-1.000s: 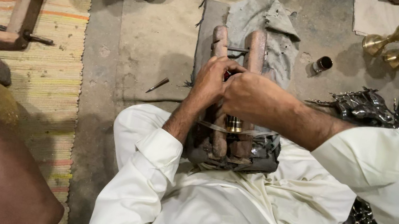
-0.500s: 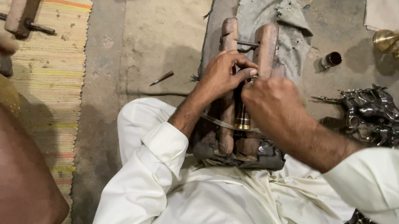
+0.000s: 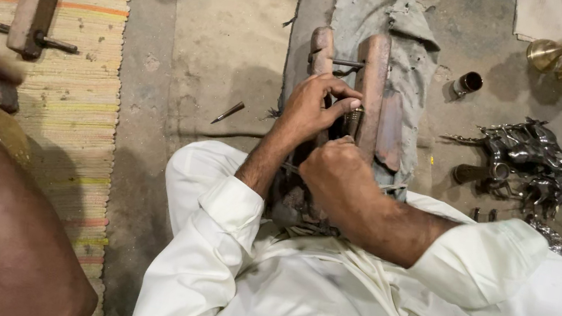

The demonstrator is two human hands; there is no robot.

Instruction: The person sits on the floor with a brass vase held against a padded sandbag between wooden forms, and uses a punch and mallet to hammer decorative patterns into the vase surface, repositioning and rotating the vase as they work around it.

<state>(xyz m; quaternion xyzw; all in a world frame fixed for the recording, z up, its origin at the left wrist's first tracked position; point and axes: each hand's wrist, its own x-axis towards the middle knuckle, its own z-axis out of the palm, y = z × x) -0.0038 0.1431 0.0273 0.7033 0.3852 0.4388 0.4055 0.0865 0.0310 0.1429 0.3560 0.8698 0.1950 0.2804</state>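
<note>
L hand point(image 3: 315, 111) pinches small brass piece point(image 3: 353, 117) in wooden clamp point(image 3: 370, 93) | R hand point(image 3: 339, 171) fisted, contents can't tell | risk: piece slips, fingers nicked.

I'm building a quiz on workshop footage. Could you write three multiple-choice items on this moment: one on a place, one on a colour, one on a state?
1. Where does the small pointed tool lie?
A. on the bare floor left of the wooden clamp
B. on the striped mat
C. on the grey cloth

2. What colour are the person's sleeves?
A. blue
B. cream white
C. black

3. How is the left hand?
A. flat on the floor
B. raised and empty
C. fingers pinched on a small metal piece between the clamp's two bars

Answers: 1 A, it lies on the grey floor left of the clamp. 2 B, both sleeves are cream white. 3 C, the fingertips close on the piece, with the right hand just below.
</note>
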